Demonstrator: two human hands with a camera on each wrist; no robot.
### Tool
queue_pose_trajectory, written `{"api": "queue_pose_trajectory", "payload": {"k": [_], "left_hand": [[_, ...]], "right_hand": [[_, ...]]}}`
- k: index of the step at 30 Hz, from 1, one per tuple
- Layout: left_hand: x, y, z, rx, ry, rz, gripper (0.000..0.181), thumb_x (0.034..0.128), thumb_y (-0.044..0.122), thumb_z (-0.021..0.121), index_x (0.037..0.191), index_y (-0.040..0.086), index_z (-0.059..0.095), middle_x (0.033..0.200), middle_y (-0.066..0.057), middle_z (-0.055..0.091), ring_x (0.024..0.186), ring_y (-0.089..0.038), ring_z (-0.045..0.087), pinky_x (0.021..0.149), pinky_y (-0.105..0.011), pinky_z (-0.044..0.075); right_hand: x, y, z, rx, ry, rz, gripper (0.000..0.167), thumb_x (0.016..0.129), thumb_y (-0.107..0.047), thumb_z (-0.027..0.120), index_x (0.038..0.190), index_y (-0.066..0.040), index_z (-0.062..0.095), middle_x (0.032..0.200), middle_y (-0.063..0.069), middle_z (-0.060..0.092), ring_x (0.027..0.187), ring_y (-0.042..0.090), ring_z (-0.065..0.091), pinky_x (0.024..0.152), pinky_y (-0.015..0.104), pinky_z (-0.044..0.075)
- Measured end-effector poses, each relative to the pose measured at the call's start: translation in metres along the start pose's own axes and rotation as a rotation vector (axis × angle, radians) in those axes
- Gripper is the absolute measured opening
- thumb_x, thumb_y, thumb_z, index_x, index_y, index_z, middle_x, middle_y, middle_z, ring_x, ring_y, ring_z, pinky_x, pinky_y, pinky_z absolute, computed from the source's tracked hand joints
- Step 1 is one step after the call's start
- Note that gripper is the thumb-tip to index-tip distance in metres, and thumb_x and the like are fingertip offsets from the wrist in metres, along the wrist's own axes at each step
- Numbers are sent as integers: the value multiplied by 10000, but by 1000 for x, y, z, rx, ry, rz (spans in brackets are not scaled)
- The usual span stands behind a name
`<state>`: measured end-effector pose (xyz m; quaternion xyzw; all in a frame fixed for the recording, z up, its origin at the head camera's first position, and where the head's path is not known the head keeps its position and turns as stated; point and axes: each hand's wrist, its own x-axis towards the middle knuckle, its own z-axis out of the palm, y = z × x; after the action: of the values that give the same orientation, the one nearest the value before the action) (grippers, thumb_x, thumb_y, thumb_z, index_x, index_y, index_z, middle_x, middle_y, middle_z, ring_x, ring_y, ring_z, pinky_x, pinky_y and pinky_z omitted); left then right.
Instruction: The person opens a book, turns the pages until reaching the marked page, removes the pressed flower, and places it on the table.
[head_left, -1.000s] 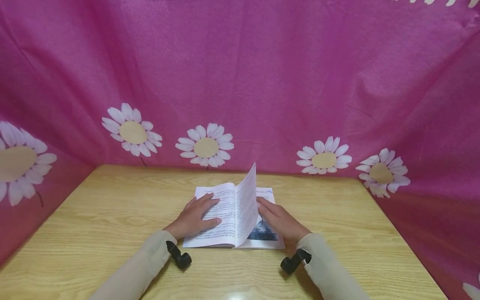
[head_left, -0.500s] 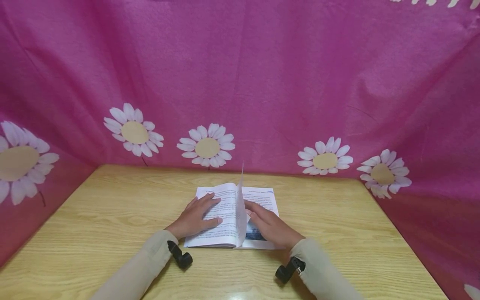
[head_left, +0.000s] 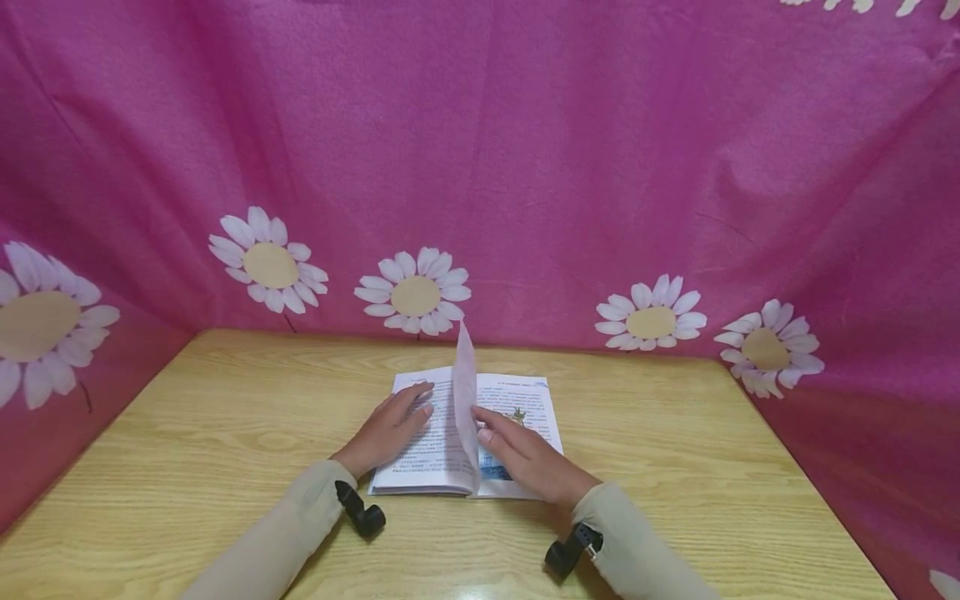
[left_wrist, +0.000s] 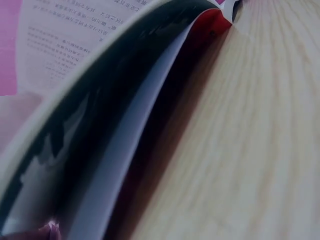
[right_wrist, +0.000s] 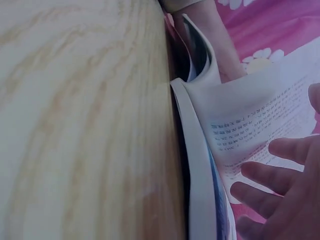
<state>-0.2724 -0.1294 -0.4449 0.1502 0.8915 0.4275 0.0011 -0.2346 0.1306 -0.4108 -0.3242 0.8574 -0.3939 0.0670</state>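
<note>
An open book lies on the table, with one page standing nearly upright at the spine. My left hand holds the left half, with thumb and some fingers over the printed side. A fingertip shows under the raised pages in the left wrist view. Against the right side of the standing page, my right hand touches with extended fingers. The right wrist view shows these fingers spread beside the page. A blue picture on the right-hand page is partly covered by that hand.
The wooden table extends around the book. A pink cloth printed with white daisies hangs behind and along both sides. Each wrist wears a black camera mount, one on the left and one on the right.
The standing page has swung from right of the spine to slightly left of it, the right hand following leftward. The left thumb has drawn back toward the other left fingers.
</note>
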Motion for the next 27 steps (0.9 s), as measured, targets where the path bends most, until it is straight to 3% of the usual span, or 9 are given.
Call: {"api": "queue_pose_trajectory", "payload": {"k": [5, 10, 12, 15, 19, 27], "left_hand": [[2, 2, -2, -228, 101, -76, 539, 1039, 475, 293, 1449, 156, 434, 1475, -83, 445, 1394, -280, 343, 1144, -488, 246], [2, 1, -8, -455, 151, -84, 548, 1051, 456, 232, 1407, 109, 462, 1450, -80, 466, 1382, -231, 365, 1166, -418, 215], [2, 1, -9, -503, 164, -71, 547, 1055, 436, 213, 1396, 92, 467, 1444, -79, 472, 1379, -223, 371, 1172, -390, 198], [2, 0, -11, -538, 192, -67, 538, 1053, 415, 208, 1381, 87, 482, 1428, -86, 489, 1372, -222, 381, 1170, -378, 201], [4, 0, -11, -542, 221, -114, 533, 1048, 404, 202, 1383, 101, 486, 1431, -85, 483, 1375, -218, 365, 1170, -379, 196], [7, -2, -10, -570, 226, -160, 580, 1046, 446, 200, 1414, 67, 439, 1469, -131, 428, 1399, -261, 320, 1168, -419, 200]], "right_hand": [[-1, 0, 4, -24, -14, -3, 543, 1034, -474, 311, 1517, -224, 314, 1525, -59, 356, 1402, 125, 298, 1145, 446, 265], [-1, -1, 7, -45, -25, -13, 557, 1039, -450, 317, 1522, -174, 302, 1537, -45, 342, 1414, 134, 277, 1156, 424, 244], [-1, -1, 8, -50, -30, -16, 556, 1040, -442, 321, 1523, -169, 298, 1542, -44, 334, 1420, 125, 261, 1162, 407, 231], [-1, -1, 9, -63, -42, -28, 556, 1041, -433, 321, 1524, -159, 292, 1554, -33, 311, 1429, 125, 237, 1167, 406, 217], [-1, -1, 10, -96, -69, -39, 561, 1043, -446, 296, 1527, -161, 289, 1581, 18, 255, 1447, 161, 199, 1173, 434, 192], [-3, -4, 13, -149, -96, -10, 556, 1029, -498, 291, 1516, -233, 326, 1600, 0, 198, 1464, 207, 155, 1175, 493, 132]]}}
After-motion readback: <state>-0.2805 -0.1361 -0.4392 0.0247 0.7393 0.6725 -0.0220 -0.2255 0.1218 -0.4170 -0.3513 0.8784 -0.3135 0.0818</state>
